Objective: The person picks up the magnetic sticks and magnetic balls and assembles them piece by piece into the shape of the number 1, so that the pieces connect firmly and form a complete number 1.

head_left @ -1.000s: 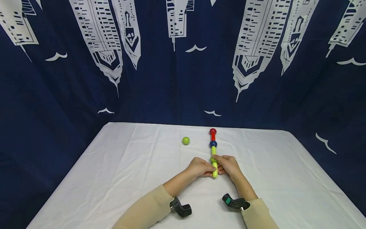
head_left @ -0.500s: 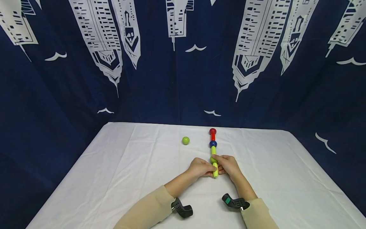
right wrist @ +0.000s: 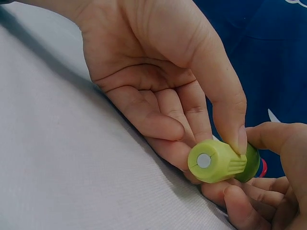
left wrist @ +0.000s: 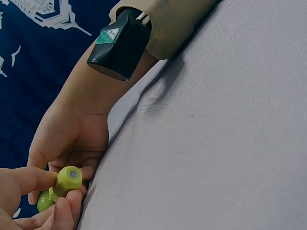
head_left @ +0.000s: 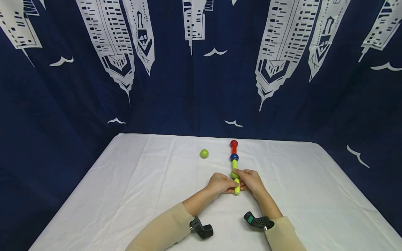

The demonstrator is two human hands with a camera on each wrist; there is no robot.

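Observation:
A straight chain of magnetic building pieces lies on the table, running toward me. It begins with a red ball (head_left: 233, 143), then a red rod (head_left: 234, 150), a blue ball (head_left: 234, 157), a yellow-green rod (head_left: 235, 164) and a green ball (head_left: 234, 175). My left hand (head_left: 218, 183) pinches the nearest yellow-green rod (right wrist: 216, 161) between thumb and fingers; a silvery disc shows in its end. My right hand (head_left: 251, 180) pinches the green ball, partly covering it. In the left wrist view, rod and ball (left wrist: 44, 201) are in line, touching as far as I can see.
A loose green ball (head_left: 204, 153) lies left of the chain's far end. White cloth covers the table (head_left: 141, 181). A dark blue curtain (head_left: 194, 90) with white buildings hangs behind it. Black wrist cameras (head_left: 202, 229) stick out from both sleeves.
The left hand and the near rod have shifted slightly to the right, and the left forearm moved with them. The right hand and the rest of the chain stay almost still.

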